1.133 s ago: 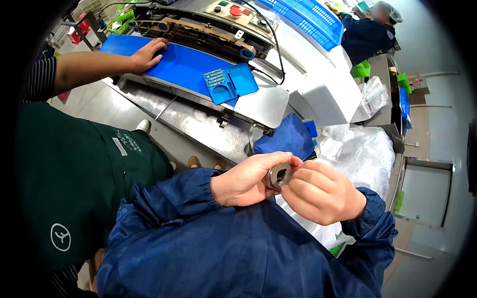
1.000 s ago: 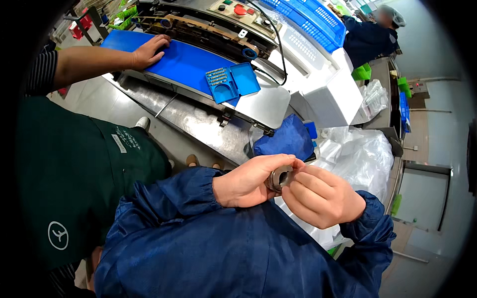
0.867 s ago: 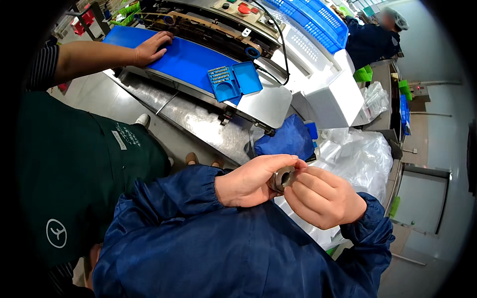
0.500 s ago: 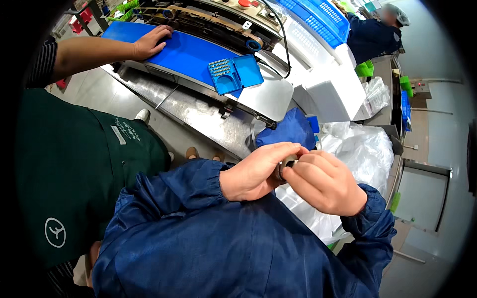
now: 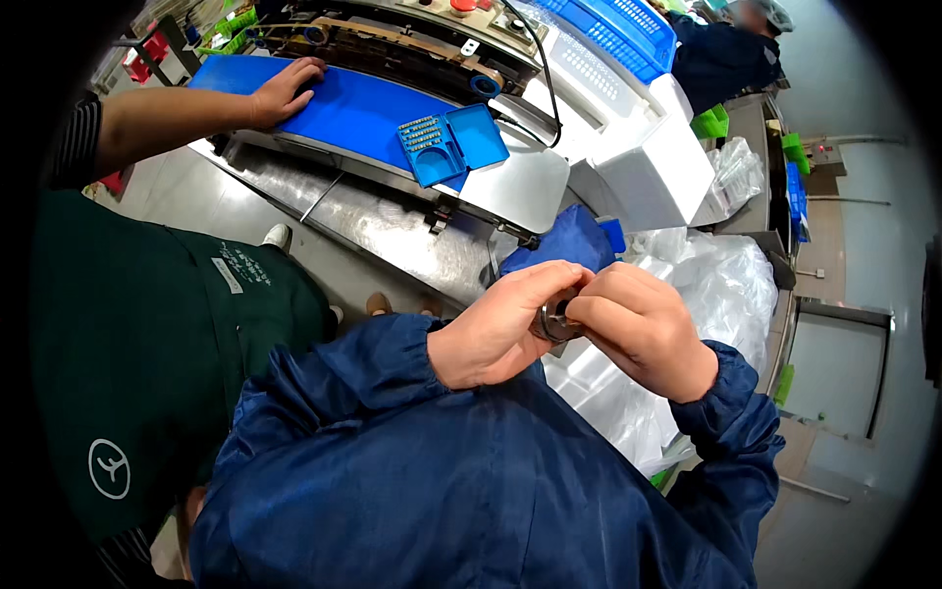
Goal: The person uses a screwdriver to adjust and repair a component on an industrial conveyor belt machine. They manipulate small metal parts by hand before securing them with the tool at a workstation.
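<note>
In front of my chest, my left hand is closed around a small round metal part with a dark opening. My right hand meets it from the other side, thumb and fingers pinched at the opening. Whatever sits between those fingertips is hidden. Beyond my hands, an open blue plastic case holds rows of tiny metal pieces beside a round hollow. It lies at the end of a blue conveyor belt, partly by a bare metal plate.
A co-worker in a green apron stands at my left, one hand on the belt. Behind the belt runs a machine with a red button. White boxes, a blue crate and clear plastic bags lie rightward. Another person works far right.
My view has shifted slightly. Both hands stay together, and the metal part has turned a little, showing more of its rim and opening. The co-worker's hand remains on the belt.
</note>
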`<state>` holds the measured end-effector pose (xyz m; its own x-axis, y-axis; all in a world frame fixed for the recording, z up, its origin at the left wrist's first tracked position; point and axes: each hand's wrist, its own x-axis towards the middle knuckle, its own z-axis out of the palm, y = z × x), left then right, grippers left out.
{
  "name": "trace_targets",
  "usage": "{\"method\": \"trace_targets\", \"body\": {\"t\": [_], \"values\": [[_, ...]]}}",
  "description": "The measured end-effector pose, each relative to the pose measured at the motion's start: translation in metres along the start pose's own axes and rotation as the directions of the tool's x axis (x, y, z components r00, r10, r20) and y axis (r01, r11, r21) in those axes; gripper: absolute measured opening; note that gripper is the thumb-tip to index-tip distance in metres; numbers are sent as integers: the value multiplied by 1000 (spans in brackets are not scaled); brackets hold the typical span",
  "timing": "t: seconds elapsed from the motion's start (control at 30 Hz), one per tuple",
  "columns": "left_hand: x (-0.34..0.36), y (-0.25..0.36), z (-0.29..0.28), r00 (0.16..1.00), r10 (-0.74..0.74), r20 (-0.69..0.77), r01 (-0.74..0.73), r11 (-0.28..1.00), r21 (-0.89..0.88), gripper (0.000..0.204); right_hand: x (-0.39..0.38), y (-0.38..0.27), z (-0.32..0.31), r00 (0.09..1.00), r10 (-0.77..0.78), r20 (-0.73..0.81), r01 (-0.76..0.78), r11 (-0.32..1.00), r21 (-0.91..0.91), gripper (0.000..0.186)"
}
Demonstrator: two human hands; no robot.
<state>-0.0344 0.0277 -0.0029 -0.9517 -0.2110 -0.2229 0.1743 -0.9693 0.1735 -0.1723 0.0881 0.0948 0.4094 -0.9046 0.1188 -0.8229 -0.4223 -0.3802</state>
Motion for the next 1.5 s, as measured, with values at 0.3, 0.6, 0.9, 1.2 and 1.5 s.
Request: {"method": "trace_targets", "body": {"t": [0.3, 0.6, 0.9, 1.2, 1.5], "values": [[12, -4, -3, 986, 159, -40, -160, 986, -37, 22, -2, -9, 22, 889, 371, -267, -359, 928, 96, 11], [1, 13, -5, 985, -173, -7, 170, 978, -123, 21, -7, 6, -19, 975, -176, -139, 153, 975, -159, 20], [-8, 8, -9, 880, -447, 159, 459, 888, -44, 26, -14, -3, -19, 841, -516, 164, 541, 789, -292, 20], [-12, 1, -11, 813, -541, 214, 557, 830, -20, 29, -16, -5, -19, 743, -616, 260, 663, 730, -166, 13], [-14, 0, 0, 803, -596, 13, 595, 803, 44, 26, -16, -7, -17, 728, -618, 298, 671, 730, -127, 18]]}}
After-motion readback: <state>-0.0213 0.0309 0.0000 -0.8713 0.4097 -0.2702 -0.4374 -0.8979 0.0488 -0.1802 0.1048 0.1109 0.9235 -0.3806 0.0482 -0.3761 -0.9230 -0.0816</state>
